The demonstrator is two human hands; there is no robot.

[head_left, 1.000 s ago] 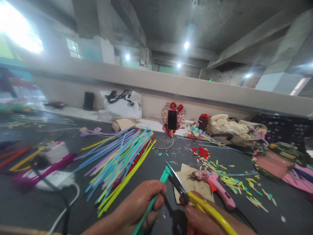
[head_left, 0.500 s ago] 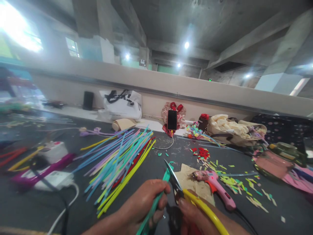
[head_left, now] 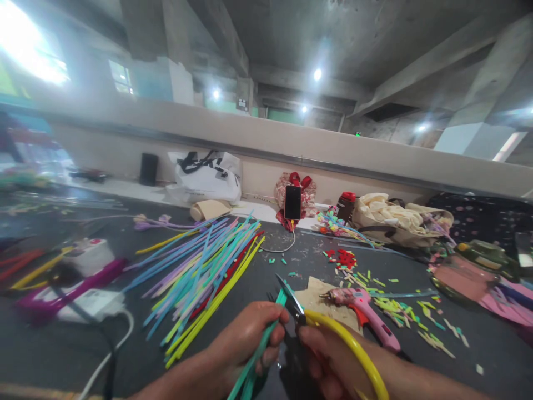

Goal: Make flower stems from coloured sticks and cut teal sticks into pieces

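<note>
My left hand [head_left: 254, 330] is closed around a small bunch of long, thin teal strips [head_left: 251, 371], whose upper ends poke out above the thumb. In my right hand [head_left: 328, 353] is a pair of scissors [head_left: 352, 339] with large yellow handles. Their blades are parted, at the upper ends of the teal strips. Several short green snippets [head_left: 283, 261] lie on the dark table beyond the blades. To the left of my hands, a loose heap of long coloured strips [head_left: 204, 266] in blue, purple, yellow, green and red is spread out.
A pink glue gun [head_left: 366, 311] rests on a brown paper sheet [head_left: 318, 289], with cut pieces [head_left: 397, 311] around it. A phone [head_left: 292, 202] on a cable stands at the back. A power strip [head_left: 89, 305], a white bag [head_left: 206, 176] and a jar [head_left: 470, 272] are also there.
The scissors have shifted slightly left and their yellow handle has swung wider, with the blades now parted at the strip ends. My left hand has stayed nearly in place.
</note>
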